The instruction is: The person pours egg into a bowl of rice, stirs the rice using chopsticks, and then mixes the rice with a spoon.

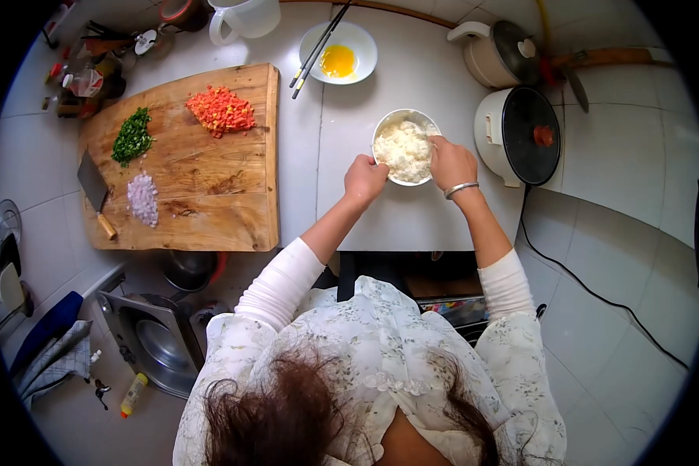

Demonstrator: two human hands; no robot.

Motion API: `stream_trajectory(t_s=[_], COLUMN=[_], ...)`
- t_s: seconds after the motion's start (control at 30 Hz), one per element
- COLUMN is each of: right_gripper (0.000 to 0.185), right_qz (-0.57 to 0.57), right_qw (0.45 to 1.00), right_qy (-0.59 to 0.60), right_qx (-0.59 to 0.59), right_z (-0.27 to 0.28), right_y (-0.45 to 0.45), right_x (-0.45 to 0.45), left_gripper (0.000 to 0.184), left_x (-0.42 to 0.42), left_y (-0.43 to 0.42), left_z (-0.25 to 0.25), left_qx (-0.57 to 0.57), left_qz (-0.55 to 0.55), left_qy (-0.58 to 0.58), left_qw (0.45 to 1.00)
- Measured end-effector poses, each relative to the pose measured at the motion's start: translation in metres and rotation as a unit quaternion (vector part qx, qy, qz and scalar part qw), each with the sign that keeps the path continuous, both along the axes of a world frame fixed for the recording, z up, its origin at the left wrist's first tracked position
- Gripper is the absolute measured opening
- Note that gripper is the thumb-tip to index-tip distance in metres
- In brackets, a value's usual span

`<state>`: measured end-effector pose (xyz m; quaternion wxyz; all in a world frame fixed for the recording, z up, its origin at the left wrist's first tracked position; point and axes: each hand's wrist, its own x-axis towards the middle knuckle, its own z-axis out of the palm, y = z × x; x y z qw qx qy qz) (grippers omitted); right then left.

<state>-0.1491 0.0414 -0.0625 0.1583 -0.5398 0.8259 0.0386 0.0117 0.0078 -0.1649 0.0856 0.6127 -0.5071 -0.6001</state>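
Note:
A white bowl (422, 117) of cooked white rice (402, 151) is on the pale worktop in front of me. My left hand (366, 179) is closed on the bowl's lower left rim, with the thumb at the edge of the rice. On the right side, my right hand (453, 164) grips the rim, its fingertips over the edge; the fingers beneath are hidden. Beyond it sits a second white bowl (365, 48) with beaten yellow egg (338, 61) in it. Dark chopsticks (319, 51) lie across that bowl's left side.
On the left, a wooden cutting board (217, 206) carries chopped greens (133, 137), diced red-orange pieces (220, 111), diced pale purple onion (142, 199) and a cleaver (93, 183). A lidded cooker (492, 132) and a lidded pot (489, 58) stand right. A white jug (252, 17) is at the back.

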Motion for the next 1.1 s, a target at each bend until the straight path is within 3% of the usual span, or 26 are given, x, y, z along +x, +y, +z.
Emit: stream_trajectory(t_s=[0.07,0.1,0.2,0.33,0.53,0.63,0.77,0.87,1.0,1.1], right_gripper=[0.024,0.024,0.025,0.037,0.029,0.025,0.024,0.023,0.024,0.026], right_qz=[-0.06,-0.039,0.063,0.239,0.183,0.136,0.08,-0.012,-0.07,0.006], right_qw=[0.992,0.994,0.997,0.961,0.967,0.989,0.996,0.995,0.996,1.0], right_qy=[-0.107,-0.101,-0.041,0.033,-0.031,0.011,0.015,-0.086,-0.053,0.008], right_qx=[-0.037,-0.026,-0.008,-0.133,-0.175,-0.06,-0.023,-0.053,-0.03,0.007], right_z=[-0.007,-0.003,0.012,0.037,0.042,0.006,0.013,0.035,0.01,0.019], right_y=[-0.003,0.0,0.003,0.02,0.023,0.015,0.005,0.001,-0.016,-0.008], right_x=[0.001,0.004,0.008,-0.007,0.002,0.012,0.01,0.006,0.009,0.013], left_gripper=[0.022,0.022,0.021,0.021,0.022,0.022,0.022,0.021,0.021,0.022], left_x=[0.001,0.0,0.0,-0.002,-0.001,-0.003,-0.003,-0.003,-0.002,-0.006], left_y=[-0.002,0.0,0.002,0.005,0.004,0.009,0.008,0.004,0.003,0.007], left_z=[-0.003,-0.002,0.0,-0.005,-0.004,-0.008,-0.002,0.015,0.015,0.014], left_qx=[-0.007,-0.009,0.018,0.029,0.031,0.025,0.041,0.066,0.088,0.115], left_qz=[-0.02,-0.033,-0.002,0.016,0.022,0.03,0.046,0.023,0.019,0.06], left_qy=[-0.016,-0.021,0.0,0.023,0.033,0.029,0.029,0.027,0.037,0.057], left_qw=[1.0,0.999,1.0,0.999,0.999,0.999,0.998,0.997,0.995,0.99])
